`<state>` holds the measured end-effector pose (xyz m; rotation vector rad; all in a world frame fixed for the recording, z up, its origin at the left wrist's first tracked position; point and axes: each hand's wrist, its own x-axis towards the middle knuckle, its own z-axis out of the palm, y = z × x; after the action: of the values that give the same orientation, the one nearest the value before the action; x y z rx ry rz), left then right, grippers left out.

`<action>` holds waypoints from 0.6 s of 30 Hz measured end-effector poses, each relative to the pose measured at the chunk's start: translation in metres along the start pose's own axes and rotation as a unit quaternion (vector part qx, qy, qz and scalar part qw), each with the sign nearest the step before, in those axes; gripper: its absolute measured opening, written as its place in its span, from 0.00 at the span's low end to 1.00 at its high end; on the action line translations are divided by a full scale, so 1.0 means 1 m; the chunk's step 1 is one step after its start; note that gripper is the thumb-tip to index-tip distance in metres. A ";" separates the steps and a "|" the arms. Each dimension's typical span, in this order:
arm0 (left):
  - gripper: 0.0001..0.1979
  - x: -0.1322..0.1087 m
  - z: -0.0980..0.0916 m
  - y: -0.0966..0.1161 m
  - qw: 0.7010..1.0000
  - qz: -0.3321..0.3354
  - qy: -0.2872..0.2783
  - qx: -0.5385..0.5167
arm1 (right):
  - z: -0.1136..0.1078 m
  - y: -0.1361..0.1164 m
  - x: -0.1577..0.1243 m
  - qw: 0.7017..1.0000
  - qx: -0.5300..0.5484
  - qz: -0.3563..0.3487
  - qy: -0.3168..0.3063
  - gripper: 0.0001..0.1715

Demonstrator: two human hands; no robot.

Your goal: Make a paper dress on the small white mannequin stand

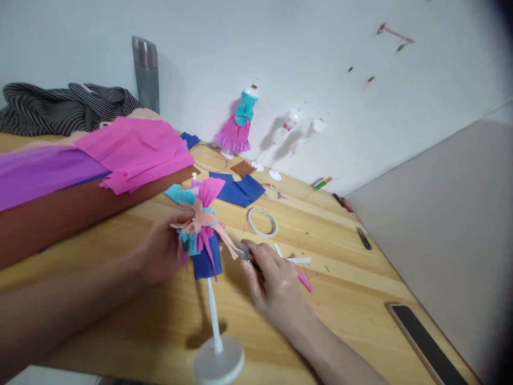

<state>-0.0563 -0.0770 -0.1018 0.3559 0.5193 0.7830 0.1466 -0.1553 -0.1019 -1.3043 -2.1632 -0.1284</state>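
Note:
In front of me a miniature dress form (214, 315) stands on a round white base, dressed in a blue paper skirt (207, 261) with pink, turquoise and peach crepe paper ruffles (200, 222). My left hand (166, 246) is closed around the dressed upper part from the left; some of its fingers are hidden behind the paper. My right hand (272, 275) grips a pair of scissors (243, 249), whose blades are at a long peach strip (228, 240) hanging off to the right. Whether the blades touch the strip is hard to make out.
Crepe paper sheets (148, 149) lie at left, near striped cloth (72, 104) and a grey bottle (146, 72). Behind stand a dressed form (240, 120) and two bare ones (294, 118). Blue paper (238, 190), a tape roll (262, 222), a cutter (364, 238) and a phone (425, 342) lie around.

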 end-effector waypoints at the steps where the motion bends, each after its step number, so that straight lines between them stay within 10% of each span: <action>1: 0.11 0.000 -0.001 0.000 1.000 -0.004 -0.007 0.004 | 0.001 0.000 0.000 1.000 0.002 0.001 0.003 0.13; 12: 0.10 0.003 0.007 0.003 0.997 -0.031 0.060 0.033 | -0.006 0.007 0.010 0.968 0.200 0.151 -0.032 0.16; 18: 0.18 0.004 0.011 0.000 0.990 -0.078 0.050 0.104 | 0.009 0.019 0.014 0.818 0.437 0.365 -0.083 0.23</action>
<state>-0.0483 -0.0753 -0.0940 0.4650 0.7170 0.5985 0.1539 -0.1319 -0.1055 -1.4395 -1.3432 1.1761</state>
